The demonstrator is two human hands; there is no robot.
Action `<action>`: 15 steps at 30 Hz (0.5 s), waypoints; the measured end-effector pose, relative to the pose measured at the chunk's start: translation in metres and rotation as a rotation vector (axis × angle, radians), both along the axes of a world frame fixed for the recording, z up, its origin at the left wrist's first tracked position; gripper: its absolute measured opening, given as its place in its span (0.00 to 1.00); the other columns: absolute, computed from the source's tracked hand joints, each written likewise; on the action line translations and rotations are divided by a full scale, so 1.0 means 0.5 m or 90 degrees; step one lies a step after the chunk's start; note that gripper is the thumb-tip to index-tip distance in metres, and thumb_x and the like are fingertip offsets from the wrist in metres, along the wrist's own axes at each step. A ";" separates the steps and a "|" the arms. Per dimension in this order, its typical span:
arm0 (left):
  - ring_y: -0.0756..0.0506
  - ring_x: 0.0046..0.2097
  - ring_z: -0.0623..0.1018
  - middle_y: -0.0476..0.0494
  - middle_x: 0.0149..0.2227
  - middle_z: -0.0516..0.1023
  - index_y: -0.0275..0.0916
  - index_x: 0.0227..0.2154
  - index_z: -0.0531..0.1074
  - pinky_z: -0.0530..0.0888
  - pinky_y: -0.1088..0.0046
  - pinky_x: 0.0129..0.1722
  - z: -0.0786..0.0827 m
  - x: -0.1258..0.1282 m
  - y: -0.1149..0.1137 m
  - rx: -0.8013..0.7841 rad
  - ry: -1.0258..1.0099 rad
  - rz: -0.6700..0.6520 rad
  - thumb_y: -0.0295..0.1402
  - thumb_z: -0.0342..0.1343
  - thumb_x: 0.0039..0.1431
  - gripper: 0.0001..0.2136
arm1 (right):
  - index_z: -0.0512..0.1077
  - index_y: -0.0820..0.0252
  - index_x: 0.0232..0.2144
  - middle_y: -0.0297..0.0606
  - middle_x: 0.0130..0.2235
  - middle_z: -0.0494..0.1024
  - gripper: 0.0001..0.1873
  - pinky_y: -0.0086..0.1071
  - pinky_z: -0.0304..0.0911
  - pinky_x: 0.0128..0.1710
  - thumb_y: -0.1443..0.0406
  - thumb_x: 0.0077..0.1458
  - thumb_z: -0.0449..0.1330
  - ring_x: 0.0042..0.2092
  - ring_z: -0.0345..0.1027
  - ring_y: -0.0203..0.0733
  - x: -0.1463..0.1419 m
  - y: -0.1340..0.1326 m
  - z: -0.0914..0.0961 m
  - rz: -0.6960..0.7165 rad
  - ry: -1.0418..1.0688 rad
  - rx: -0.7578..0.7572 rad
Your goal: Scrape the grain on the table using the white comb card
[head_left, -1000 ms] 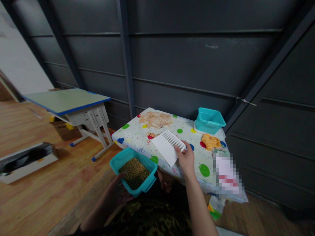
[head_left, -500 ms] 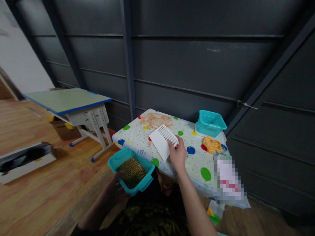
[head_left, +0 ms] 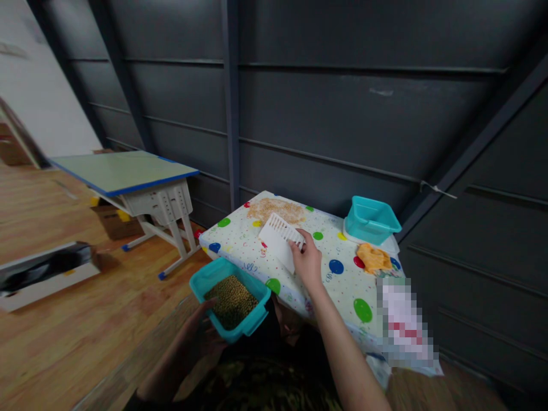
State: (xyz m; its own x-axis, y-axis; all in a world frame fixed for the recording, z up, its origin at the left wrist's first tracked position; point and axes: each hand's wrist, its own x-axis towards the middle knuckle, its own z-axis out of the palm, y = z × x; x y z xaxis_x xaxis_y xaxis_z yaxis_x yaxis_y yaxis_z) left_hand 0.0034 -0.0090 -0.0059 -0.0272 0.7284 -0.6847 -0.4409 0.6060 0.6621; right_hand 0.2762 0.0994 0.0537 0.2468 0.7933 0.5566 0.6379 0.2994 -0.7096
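My right hand [head_left: 306,262] grips a white slotted scraper [head_left: 277,238] above the table with a balloon-print cloth [head_left: 342,285], its toothed edge turned toward a pile of pale grains [head_left: 276,210] at the table's far left corner. Below the table's near edge, my left hand [head_left: 201,334] supports a teal tub of green beans [head_left: 230,298] from underneath, held against my lap.
A second teal tub [head_left: 370,216] stands on a white lid at the table's far right, with an orange cloth [head_left: 373,257] beside it. A blue-edged desk [head_left: 124,174] stands to the left on the wooden floor. The dark panelled wall runs close behind the table.
My right hand has carried the scraper left and away from me, closer to the grain pile. The bean tub in my left hand has stayed almost in place.
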 end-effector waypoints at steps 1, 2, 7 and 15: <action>0.35 0.32 0.85 0.48 0.29 0.81 0.46 0.71 0.51 0.82 0.57 0.36 0.004 0.001 -0.002 0.007 -0.004 0.004 0.47 0.64 0.59 0.41 | 0.76 0.58 0.54 0.40 0.37 0.82 0.22 0.35 0.65 0.36 0.58 0.61 0.57 0.30 0.69 0.44 0.003 0.001 0.002 0.007 0.002 0.004; 0.36 0.31 0.85 0.48 0.29 0.81 0.47 0.71 0.50 0.82 0.58 0.36 0.007 0.001 -0.003 0.014 -0.008 0.006 0.46 0.63 0.61 0.41 | 0.77 0.58 0.53 0.39 0.36 0.82 0.21 0.35 0.65 0.36 0.58 0.61 0.57 0.30 0.68 0.43 0.005 0.002 0.004 0.012 0.004 0.010; 0.39 0.30 0.84 0.44 0.33 0.83 0.42 0.66 0.62 0.82 0.62 0.34 0.003 -0.001 0.000 -0.004 -0.014 0.012 0.44 0.58 0.65 0.29 | 0.78 0.58 0.53 0.36 0.32 0.81 0.21 0.33 0.64 0.34 0.59 0.61 0.58 0.27 0.65 0.41 0.005 0.003 0.008 0.007 0.007 0.035; 0.38 0.28 0.83 0.45 0.29 0.82 0.37 0.66 0.63 0.80 0.64 0.27 0.018 0.013 -0.004 -0.021 -0.004 0.055 0.39 0.61 0.63 0.30 | 0.79 0.56 0.53 0.37 0.33 0.82 0.19 0.33 0.66 0.35 0.60 0.63 0.57 0.27 0.67 0.40 -0.015 0.007 -0.007 0.049 0.002 0.034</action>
